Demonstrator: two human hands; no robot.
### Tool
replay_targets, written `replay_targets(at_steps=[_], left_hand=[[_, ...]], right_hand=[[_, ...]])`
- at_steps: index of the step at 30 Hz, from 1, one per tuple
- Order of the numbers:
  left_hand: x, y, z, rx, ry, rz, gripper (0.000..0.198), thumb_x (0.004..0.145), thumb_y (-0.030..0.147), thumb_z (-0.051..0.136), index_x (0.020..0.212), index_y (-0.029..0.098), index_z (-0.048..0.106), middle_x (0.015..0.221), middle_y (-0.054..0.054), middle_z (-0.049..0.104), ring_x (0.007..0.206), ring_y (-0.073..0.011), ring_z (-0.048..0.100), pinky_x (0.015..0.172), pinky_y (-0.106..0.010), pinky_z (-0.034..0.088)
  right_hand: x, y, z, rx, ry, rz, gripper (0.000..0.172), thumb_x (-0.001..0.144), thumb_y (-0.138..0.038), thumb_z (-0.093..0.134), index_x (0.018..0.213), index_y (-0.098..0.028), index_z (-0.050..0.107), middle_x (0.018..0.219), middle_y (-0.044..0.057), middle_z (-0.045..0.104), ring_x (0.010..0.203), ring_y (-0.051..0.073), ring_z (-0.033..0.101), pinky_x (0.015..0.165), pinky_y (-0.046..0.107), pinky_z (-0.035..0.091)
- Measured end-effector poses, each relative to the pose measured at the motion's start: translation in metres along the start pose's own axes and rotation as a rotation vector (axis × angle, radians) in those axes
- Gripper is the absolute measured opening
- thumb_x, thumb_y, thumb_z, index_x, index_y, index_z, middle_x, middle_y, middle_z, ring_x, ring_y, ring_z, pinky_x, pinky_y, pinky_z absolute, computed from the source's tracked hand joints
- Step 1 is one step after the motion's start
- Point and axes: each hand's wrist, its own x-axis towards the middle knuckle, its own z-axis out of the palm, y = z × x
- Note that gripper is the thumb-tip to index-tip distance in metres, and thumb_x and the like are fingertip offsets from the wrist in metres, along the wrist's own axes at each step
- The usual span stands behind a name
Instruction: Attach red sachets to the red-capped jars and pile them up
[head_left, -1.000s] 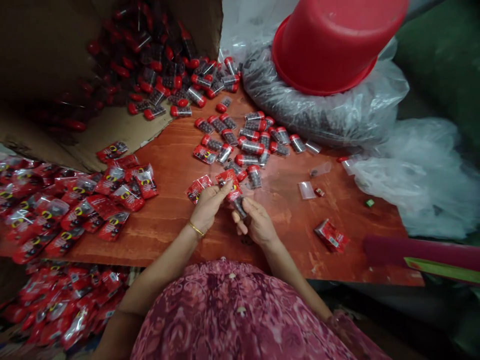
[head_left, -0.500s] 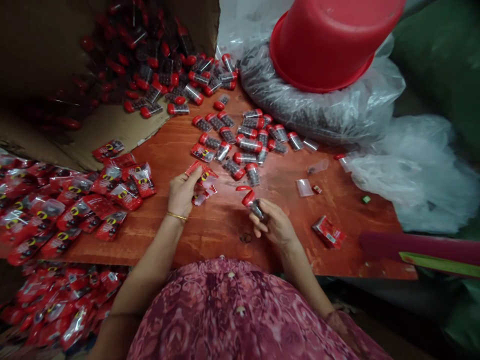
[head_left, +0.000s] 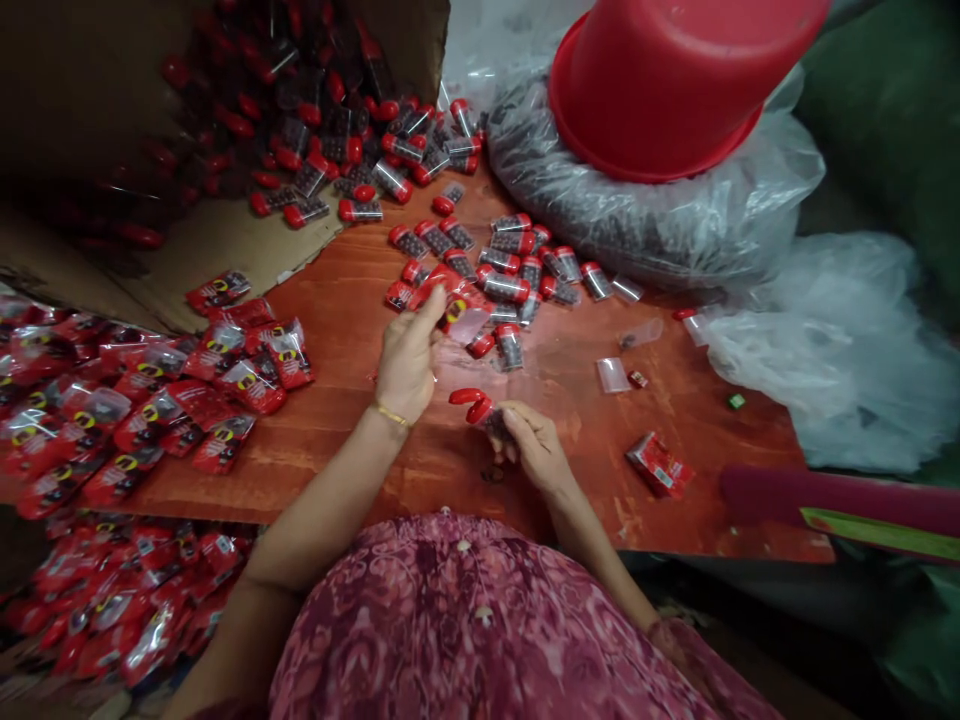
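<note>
My left hand pinches a red printed plastic sleeve with a clear part, held up over the loose bottles. Lower and to its right, my right hand is closed around a small clear bottle of dark pellets. That bottle's red flip cap stands open and points toward my left hand. Beyond both hands, several similar red-capped bottles lie scattered on the reddish table. My fingers hide part of the held bottle.
A cardboard box at the back left spills red-capped bottles. Red-wrapped packs are heaped at the left. A red bucket sits upside down on a clear bag of dark pellets. A red packet lies at the right.
My left hand has moved right and away from me, lifting the red sleeve over the bottles. My right hand has shifted slightly left with the bottle, which is now tilted more toward the left.
</note>
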Motion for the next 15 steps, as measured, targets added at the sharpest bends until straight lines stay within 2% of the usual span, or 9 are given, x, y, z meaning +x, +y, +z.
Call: replay_targets(at_steps=[3, 6, 11, 15], left_hand=[[0.001, -0.014, 0.016, 0.18, -0.123, -0.015, 0.03, 0.069, 0.038, 0.069, 0.053, 0.016, 0.056, 0.048, 0.004, 0.05, 0.05, -0.0069, 0.045, 0.049, -0.021, 0.033], [-0.01, -0.028, 0.019, 0.243, -0.218, -0.205, 0.03, 0.067, 0.043, 0.068, 0.058, 0.016, 0.06, 0.049, 0.004, 0.051, 0.049, -0.0068, 0.044, 0.049, -0.021, 0.034], [-0.03, -0.028, 0.013, 0.146, -0.237, -0.436, 0.03, 0.068, 0.045, 0.067, 0.061, 0.017, 0.06, 0.05, 0.003, 0.052, 0.049, -0.0072, 0.049, 0.05, -0.021, 0.038], [-0.039, -0.019, 0.011, 0.086, -0.216, -0.427, 0.031, 0.069, 0.047, 0.065, 0.061, 0.017, 0.06, 0.05, 0.003, 0.054, 0.05, -0.0074, 0.051, 0.052, -0.021, 0.04]], right_hand=[[-0.003, -0.002, 0.005, -0.136, 0.013, -0.136, 0.029, 0.083, -0.043, 0.046, 0.081, -0.018, 0.059, 0.049, -0.006, 0.048, 0.039, 0.006, 0.041, 0.039, 0.018, 0.034], [-0.009, -0.002, 0.008, -0.238, 0.071, -0.207, 0.025, 0.085, -0.038, 0.045, 0.076, -0.019, 0.059, 0.048, -0.005, 0.047, 0.04, 0.008, 0.041, 0.042, 0.021, 0.035], [-0.025, 0.005, 0.015, -0.261, 0.159, -0.211, 0.02, 0.084, -0.036, 0.047, 0.078, -0.022, 0.06, 0.046, -0.004, 0.048, 0.039, 0.011, 0.043, 0.043, 0.025, 0.036], [-0.036, 0.01, 0.026, -0.269, 0.215, -0.211, 0.019, 0.082, -0.038, 0.05, 0.079, -0.023, 0.061, 0.05, -0.001, 0.052, 0.044, 0.014, 0.048, 0.047, 0.028, 0.04]])
